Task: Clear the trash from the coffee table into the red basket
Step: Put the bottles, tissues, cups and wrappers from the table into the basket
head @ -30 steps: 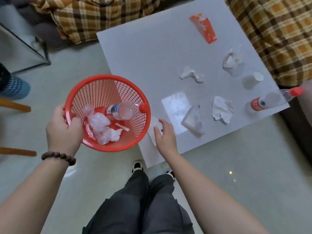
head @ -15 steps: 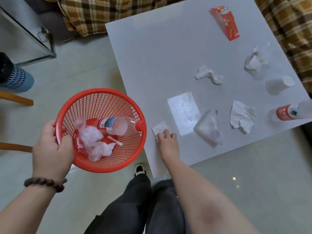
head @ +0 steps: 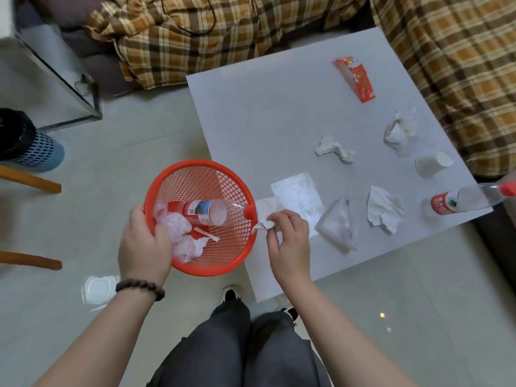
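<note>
My left hand (head: 143,244) grips the rim of the red basket (head: 223,174), held beside the white coffee table (head: 265,113). Inside it lie a plastic bottle (head: 212,212) and crumpled plastic wrap (head: 181,236). My right hand (head: 289,233) pinches a small white paper scrap (head: 264,210) at the table's near left edge, right next to the basket rim. On the table remain a flat white wrapper (head: 297,194), a clear bag (head: 339,227), a crumpled tissue (head: 384,209), a twisted tissue (head: 335,149), a red carton (head: 356,78), a paper cup (head: 432,163) and a red-labelled bottle (head: 463,201).
A plaid-covered sofa (head: 460,65) wraps the table's far and right sides. A glass stand (head: 64,79) and a dark mesh bin (head: 25,141) are at the left, with wooden chair legs (head: 30,180). A white lid (head: 99,289) lies on the floor near my feet.
My right hand closed on the small paper scrap and lifted its edge toward the basket. The basket shifted right, closer to the table edge.
</note>
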`<state>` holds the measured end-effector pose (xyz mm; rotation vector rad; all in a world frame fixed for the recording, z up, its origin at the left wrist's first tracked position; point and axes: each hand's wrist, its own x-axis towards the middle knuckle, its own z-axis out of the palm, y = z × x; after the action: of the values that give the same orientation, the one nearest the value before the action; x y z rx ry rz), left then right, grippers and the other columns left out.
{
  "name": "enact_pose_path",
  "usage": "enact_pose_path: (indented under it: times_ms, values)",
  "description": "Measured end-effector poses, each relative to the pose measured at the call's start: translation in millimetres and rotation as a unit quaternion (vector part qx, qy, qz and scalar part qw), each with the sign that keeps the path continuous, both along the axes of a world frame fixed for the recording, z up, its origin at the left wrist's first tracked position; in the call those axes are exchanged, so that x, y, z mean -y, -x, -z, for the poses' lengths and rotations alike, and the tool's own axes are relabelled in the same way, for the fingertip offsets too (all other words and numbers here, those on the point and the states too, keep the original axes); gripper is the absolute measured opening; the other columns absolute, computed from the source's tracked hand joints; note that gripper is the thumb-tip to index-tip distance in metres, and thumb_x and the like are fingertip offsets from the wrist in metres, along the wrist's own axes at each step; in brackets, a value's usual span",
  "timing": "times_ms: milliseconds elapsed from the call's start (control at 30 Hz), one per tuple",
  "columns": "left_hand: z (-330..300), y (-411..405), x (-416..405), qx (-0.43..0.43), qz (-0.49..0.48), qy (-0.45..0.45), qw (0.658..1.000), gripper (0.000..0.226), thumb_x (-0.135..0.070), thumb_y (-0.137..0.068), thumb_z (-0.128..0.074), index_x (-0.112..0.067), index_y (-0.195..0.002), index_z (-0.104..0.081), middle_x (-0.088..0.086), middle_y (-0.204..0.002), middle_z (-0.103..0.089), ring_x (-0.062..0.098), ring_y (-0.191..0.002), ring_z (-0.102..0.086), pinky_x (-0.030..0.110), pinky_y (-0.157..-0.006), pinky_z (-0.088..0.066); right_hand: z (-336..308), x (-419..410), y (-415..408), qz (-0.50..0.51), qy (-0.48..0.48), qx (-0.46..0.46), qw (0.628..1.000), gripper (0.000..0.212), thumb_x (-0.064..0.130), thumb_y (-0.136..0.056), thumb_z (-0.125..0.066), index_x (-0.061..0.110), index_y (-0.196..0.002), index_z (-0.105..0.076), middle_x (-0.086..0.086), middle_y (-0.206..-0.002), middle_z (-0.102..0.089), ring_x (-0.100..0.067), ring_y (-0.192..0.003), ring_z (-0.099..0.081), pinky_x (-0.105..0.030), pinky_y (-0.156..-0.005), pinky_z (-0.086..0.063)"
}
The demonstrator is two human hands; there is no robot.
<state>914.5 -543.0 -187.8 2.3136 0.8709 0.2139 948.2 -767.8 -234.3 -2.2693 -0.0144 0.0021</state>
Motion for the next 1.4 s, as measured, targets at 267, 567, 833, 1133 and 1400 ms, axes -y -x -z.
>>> enact_pose_path:
  times_ms: [267, 567, 833, 1133, 1400]
  values:
    - [-13.8, -15.5, 42.7, 0.018, 0.060, 0.049, 0.997, 0.033, -0.010, -0.083, -0.046, -0.015, -0.115, -0.051, 0.012, -0.101, -0.062, 0.030, -0.084, -0.055, 0.033, -0.067, -0.039, -50.2, -39.7, -15.7, -0.138, 0.046, 0.016, 0.989, 0.023, 0.013, -0.087, -0.058, 0.011, -0.109, -0.065, -0.014, -0.123, -0.056, -0.033, -0.115, -0.045, -0.046, -0.097, -0.039]
    - [-15.9, -28.3, 77.2, 0.016, 0.029, 0.048, 0.998, 0.029, -0.030, -0.089, -0.041, -0.014, -0.112, -0.050, 0.014, -0.098, -0.062, 0.030, -0.080, -0.053, 0.035, -0.066, -0.040, -35.1, 38.4, -37.2, -0.062, 0.027, 0.046, 0.997, 0.034, 0.022, -0.090, -0.057, 0.019, -0.124, -0.056, -0.010, -0.141, -0.043, -0.027, -0.133, -0.034, -0.040, -0.109, -0.032]
    - [-5.6, -41.4, 151.6, -0.006, -0.084, 0.012, 0.996, 0.033, -0.045, -0.084, -0.035, -0.022, -0.105, -0.046, 0.008, -0.097, -0.060, 0.030, -0.082, -0.056, 0.047, -0.069, -0.051, 64.2, 190.8, -73.0, -0.125, 0.228, -0.131, 0.957, 0.056, 0.043, -0.089, -0.055, 0.027, -0.139, -0.038, -0.009, -0.157, -0.017, -0.030, -0.144, -0.013, -0.043, -0.116, -0.019]
    - [16.3, -31.5, 228.5, -0.004, -0.210, 0.009, 0.978, 0.029, -0.014, -0.085, -0.043, -0.024, -0.113, -0.047, 0.001, -0.093, -0.057, 0.024, -0.078, -0.056, 0.039, -0.064, -0.050, 117.9, 205.0, -99.5, -0.283, 0.325, -0.179, 0.884, 0.108, 0.060, -0.074, -0.065, 0.038, -0.146, 0.013, -0.012, -0.153, 0.031, -0.038, -0.142, 0.020, -0.060, -0.113, -0.005]
    - [15.1, -12.5, 225.4, -0.008, -0.220, -0.015, 0.975, 0.027, -0.011, -0.090, -0.045, -0.021, -0.115, -0.048, -0.001, -0.091, -0.056, 0.004, -0.067, -0.051, 0.021, -0.049, -0.038, 147.5, 205.8, -111.1, -0.304, 0.317, -0.140, 0.887, 0.048, 0.011, -0.088, -0.054, 0.021, -0.132, -0.038, -0.011, -0.159, 0.007, -0.042, -0.144, 0.004, -0.042, -0.116, -0.017]
